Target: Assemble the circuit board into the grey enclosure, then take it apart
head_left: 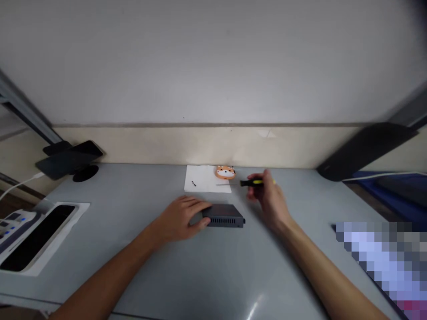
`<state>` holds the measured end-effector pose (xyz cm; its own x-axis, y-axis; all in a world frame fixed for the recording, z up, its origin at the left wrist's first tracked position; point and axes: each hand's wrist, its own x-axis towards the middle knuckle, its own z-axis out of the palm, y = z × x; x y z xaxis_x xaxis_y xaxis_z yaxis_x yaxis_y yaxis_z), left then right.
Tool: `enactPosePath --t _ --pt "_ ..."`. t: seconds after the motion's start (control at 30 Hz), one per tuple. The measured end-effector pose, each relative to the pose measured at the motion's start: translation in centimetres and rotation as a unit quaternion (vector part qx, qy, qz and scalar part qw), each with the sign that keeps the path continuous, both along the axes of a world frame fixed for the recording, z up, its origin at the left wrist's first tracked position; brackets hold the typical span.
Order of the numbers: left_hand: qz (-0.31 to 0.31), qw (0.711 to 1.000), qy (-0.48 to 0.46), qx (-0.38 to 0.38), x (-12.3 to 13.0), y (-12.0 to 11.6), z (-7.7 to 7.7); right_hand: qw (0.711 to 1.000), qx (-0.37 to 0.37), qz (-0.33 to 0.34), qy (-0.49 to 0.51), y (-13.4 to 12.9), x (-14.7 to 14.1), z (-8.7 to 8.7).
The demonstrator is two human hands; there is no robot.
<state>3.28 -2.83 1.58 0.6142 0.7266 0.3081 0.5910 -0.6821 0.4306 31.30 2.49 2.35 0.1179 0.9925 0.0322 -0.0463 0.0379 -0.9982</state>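
Resting on the grey desk [207, 271] is a flat dark box [225, 215] with a row of vent slots along its near side. My left hand [188, 218] grips its left end, thumb at the near side and fingers over the top. In my right hand [268, 195] is a screwdriver [251, 182] with a black and yellow handle, its thin shaft pointing left over a white paper sheet [200, 175]. Several tiny dark pieces, seemingly screws [194, 183], lie on that paper. An orange animal-faced case [225, 172] sits at the paper's right side.
At the back left, a phone [70, 159] leans on a stand with a white cable. A dark-screened device [38, 238] and a power strip [16, 226] lie at the left edge. A black cylindrical object [363, 149] stands back right; a pixelated screen [383, 262] is at the right.
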Motion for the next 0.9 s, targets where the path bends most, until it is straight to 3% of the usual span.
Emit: enactPosePath --t 0.13,0.27,0.57,0.9 --pt "0.017 0.999 -0.032 0.015 0.2 0.0 -0.2 0.993 0.005 0.117 -0.034 -0.7 -2.1 -1.5" --pt "0.046 0.997 -0.056 0.019 0.7 0.0 -0.4 0.984 0.015 0.163 -0.072 -1.1 -2.7 -1.7" --pt "0.106 0.99 -0.084 -0.032 1.0 0.1 -0.3 0.974 -0.002 0.2 -0.107 -1.3 -2.6 -1.0" --pt "0.034 0.995 -0.063 -0.067 -0.1 0.3 0.1 0.976 -0.005 0.18 -0.126 -1.5 -2.7 -0.6"
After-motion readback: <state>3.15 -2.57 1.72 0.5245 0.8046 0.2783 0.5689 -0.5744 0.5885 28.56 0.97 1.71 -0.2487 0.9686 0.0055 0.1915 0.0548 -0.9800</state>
